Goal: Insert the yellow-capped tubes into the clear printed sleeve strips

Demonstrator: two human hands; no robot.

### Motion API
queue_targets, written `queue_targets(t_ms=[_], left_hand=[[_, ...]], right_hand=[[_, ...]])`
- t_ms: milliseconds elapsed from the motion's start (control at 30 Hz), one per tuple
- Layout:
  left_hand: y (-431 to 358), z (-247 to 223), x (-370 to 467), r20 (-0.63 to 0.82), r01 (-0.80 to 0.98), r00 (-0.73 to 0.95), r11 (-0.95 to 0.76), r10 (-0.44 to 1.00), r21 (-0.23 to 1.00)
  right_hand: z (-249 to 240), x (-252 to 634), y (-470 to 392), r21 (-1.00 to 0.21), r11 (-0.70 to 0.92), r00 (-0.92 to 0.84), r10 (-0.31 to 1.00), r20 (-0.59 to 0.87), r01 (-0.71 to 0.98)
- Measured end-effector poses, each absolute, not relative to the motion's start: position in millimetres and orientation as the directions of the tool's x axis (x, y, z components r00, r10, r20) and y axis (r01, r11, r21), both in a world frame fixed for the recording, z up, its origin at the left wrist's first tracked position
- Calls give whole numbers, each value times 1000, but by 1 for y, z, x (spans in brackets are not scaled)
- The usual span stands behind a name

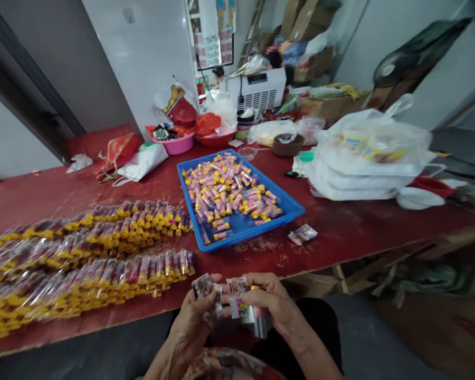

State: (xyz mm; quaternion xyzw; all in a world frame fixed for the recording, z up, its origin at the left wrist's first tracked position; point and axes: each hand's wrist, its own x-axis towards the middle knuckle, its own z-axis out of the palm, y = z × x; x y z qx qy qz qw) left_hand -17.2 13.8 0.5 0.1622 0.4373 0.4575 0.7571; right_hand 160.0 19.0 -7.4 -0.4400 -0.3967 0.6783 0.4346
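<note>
Handling step: L hand (193, 316) part-closed, thumb on small printed packets (202, 286); R hand (276, 302) curled, pinching another packet (236, 289) w/ a yellow-capped tube (260, 318). Blue tray (243, 243) w/ similar tubes (221, 203) on table (326, 232). Any regrip prob. needs light fingertips, tube steady.

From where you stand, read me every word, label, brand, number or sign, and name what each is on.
No text here can be read for certain.
Printed slips in the left hand and right hand: too small.
Printed packet on the red table: too small.
Yellow packaging in the white bag: blurred.
Sheets on the wall: too blurred.
Tubes in the blue tray: too small.
</note>
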Motion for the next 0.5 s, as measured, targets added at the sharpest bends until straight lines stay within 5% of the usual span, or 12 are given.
queue_targets(t_ms=[167,367,500], left_hand=[[16,1,-3,-515,-571,315,593,797,568],[14,-12,9,-446,-196,250,495,860,846],[15,-12,8,-435,38,258,440,863,897]], right_hand=[[-5,170,9,-905,-303,-201,947,-250,-298],[-4,172,6,-978,-189,-177,969,-172,-85],[-1,174,7,-987,-158,-203,967,-155,2]])
